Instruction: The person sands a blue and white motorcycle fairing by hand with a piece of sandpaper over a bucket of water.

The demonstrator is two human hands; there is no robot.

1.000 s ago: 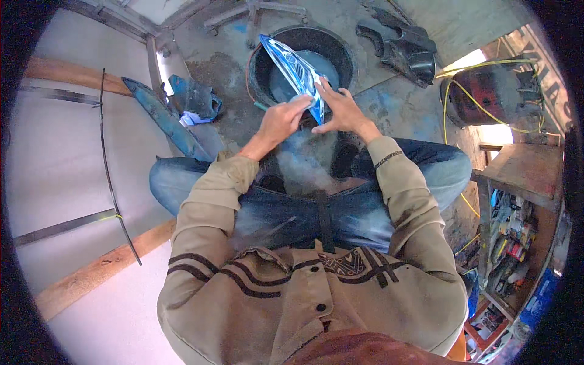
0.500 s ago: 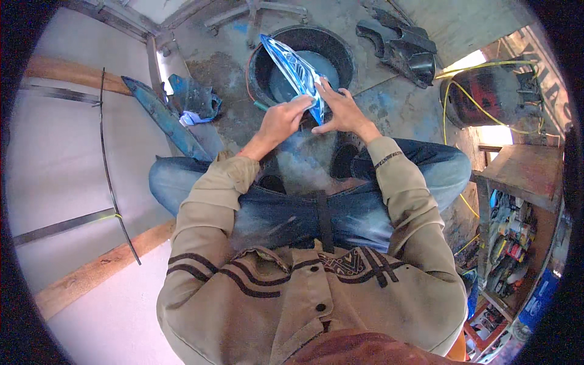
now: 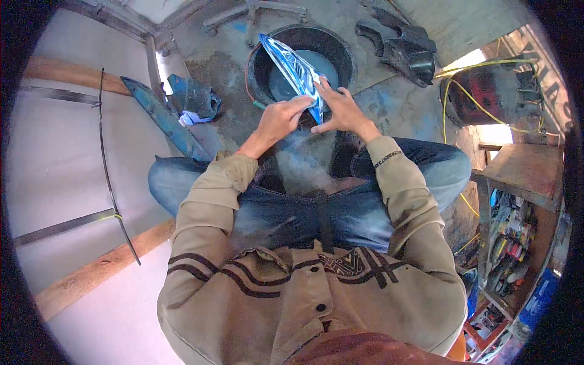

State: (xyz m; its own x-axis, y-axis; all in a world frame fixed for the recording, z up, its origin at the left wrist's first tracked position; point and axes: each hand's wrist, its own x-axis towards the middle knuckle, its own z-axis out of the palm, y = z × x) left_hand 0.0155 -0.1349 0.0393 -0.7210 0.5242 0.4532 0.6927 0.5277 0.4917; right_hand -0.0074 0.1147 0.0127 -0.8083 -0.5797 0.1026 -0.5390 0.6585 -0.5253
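I hold a blue and white plastic pouch [image 3: 293, 68] with both hands, tilted up over a round black basin [image 3: 304, 61] on the floor in front of me. My left hand [image 3: 281, 119] grips the pouch's lower end from the left. My right hand [image 3: 340, 109] grips the same end from the right, fingers spread against it. The basin has a grey-blue inside. I am seated with my jeans-clad knees apart, and tan sleeves cover both forearms.
A blue blade-shaped piece [image 3: 159, 115] and a crumpled blue cloth [image 3: 193, 100] lie at my left. Black moulded parts [image 3: 404, 48] lie beyond the basin. A red machine with yellow cable [image 3: 486, 97] and a shelf of tools [image 3: 511, 243] stand at the right. Pale boards with wooden battens [image 3: 91, 267] lie left.
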